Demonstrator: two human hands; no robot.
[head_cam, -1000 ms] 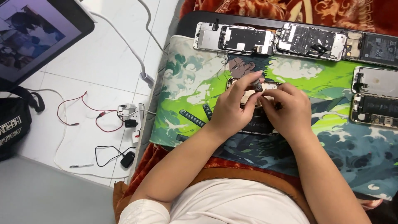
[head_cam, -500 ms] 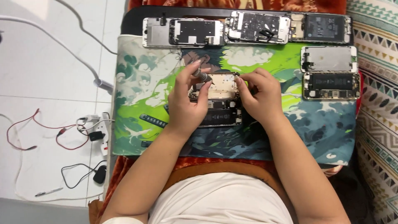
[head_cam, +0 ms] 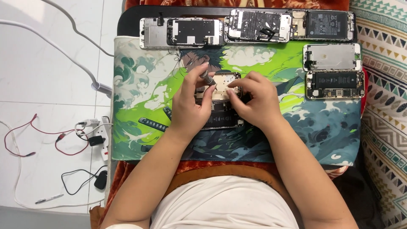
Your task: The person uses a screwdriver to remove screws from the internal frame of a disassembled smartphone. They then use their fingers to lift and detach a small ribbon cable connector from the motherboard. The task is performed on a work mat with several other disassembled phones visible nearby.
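The left hand (head_cam: 188, 108) pinches a small grey screwdriver (head_cam: 207, 78) between thumb and fingers, its tip over an opened phone (head_cam: 222, 101) at the centre of the frame. The right hand (head_cam: 254, 99) presses closed fingertips on that phone's right edge. The phone lies on a green-and-blue printed mat (head_cam: 140, 97). More opened phones (head_cam: 182, 32) line the upper edge; two others (head_cam: 333, 70) sit at upper right.
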